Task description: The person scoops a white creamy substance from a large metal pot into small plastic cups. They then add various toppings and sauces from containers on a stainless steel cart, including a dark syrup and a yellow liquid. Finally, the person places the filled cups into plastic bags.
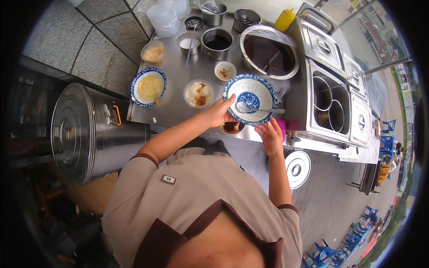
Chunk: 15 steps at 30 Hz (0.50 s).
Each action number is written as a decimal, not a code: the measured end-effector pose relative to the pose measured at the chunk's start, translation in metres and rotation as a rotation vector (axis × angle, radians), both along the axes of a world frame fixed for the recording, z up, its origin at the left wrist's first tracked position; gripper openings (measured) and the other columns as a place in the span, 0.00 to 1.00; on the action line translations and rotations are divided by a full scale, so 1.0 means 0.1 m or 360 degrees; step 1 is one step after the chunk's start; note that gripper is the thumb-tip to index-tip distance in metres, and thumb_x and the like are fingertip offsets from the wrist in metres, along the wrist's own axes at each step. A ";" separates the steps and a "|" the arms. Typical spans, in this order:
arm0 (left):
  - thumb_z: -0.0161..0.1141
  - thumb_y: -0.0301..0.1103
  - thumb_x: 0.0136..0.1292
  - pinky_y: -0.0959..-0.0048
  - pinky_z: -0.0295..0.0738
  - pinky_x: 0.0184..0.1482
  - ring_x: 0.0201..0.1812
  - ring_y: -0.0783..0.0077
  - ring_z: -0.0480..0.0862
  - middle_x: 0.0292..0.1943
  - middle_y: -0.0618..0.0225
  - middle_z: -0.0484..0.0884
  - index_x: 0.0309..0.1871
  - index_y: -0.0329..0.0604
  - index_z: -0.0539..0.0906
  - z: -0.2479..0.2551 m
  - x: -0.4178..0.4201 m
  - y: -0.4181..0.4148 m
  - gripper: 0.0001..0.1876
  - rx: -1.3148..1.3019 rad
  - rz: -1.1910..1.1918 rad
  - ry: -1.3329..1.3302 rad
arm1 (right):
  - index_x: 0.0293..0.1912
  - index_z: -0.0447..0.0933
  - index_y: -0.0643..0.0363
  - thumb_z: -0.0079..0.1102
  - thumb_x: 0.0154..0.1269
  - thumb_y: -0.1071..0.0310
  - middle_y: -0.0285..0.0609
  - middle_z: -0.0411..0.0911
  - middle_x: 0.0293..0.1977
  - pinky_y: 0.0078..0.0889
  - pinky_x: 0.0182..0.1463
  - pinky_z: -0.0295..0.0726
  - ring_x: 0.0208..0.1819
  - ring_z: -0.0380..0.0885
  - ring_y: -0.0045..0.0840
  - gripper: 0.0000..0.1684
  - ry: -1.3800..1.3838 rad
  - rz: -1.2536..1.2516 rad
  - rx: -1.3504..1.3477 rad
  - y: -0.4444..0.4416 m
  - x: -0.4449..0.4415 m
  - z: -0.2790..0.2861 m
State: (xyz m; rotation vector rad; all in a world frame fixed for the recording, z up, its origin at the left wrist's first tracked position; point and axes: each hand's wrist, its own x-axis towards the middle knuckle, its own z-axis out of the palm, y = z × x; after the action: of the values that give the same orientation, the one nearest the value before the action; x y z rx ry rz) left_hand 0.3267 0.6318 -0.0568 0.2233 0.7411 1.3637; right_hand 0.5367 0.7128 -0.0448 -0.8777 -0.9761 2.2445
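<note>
My left hand grips the left rim of a blue-and-white bowl, its thumb over the edge. A clear patterned spoon lies in this bowl, its handle sticking out past the right rim. Against the near right rim, the fingers of my right hand hold the bowl from below. Partly hidden under it is a cup of dark syrup with pale pieces. Left of the bowl stands a clear plastic tub of white pudding-like scoops with brown syrup.
Another patterned bowl with yellowish liquid sits at the counter's left. Behind are a small white bowl, a pot of dark liquid and a wide basin of dark jelly. A steel food warmer borders the right, a lidded steel drum the left.
</note>
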 end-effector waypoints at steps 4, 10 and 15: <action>0.45 0.49 0.68 0.66 0.80 0.44 0.48 0.71 0.79 0.49 0.68 0.76 0.58 0.48 0.64 -0.11 0.30 0.19 0.22 -0.0015 -0.0080 0.0092 | 0.51 0.66 0.66 0.48 0.64 0.73 0.47 0.76 0.42 0.30 0.43 0.81 0.40 0.79 0.30 0.16 -0.0131 -0.0160 -0.0036 0.09 0.16 -0.12; 0.50 0.54 0.64 0.77 0.78 0.33 0.34 0.73 0.80 0.47 0.62 0.75 0.55 0.36 0.66 -0.12 0.41 0.20 0.29 -0.0197 0.0037 0.0917 | 0.47 0.68 0.66 0.47 0.59 0.78 0.46 0.76 0.42 0.34 0.40 0.83 0.40 0.79 0.33 0.14 -0.0269 -0.0237 -0.0105 0.42 0.26 -0.49; 0.53 0.44 0.65 0.83 0.70 0.25 0.22 0.82 0.74 0.33 0.68 0.74 0.42 0.37 0.71 -0.35 0.11 -0.50 0.17 -0.0036 0.0785 0.1621 | 0.49 0.66 0.64 0.47 0.59 0.80 0.46 0.74 0.44 0.36 0.39 0.83 0.41 0.78 0.34 0.17 -0.0258 -0.0313 -0.0204 0.64 0.16 -0.98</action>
State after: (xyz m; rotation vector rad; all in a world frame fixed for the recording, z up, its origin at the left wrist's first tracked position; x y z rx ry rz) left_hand 0.3379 0.5815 -0.0918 0.7869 1.7391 1.6817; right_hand 0.5528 0.7769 -0.1428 -1.1744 -0.7840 2.1117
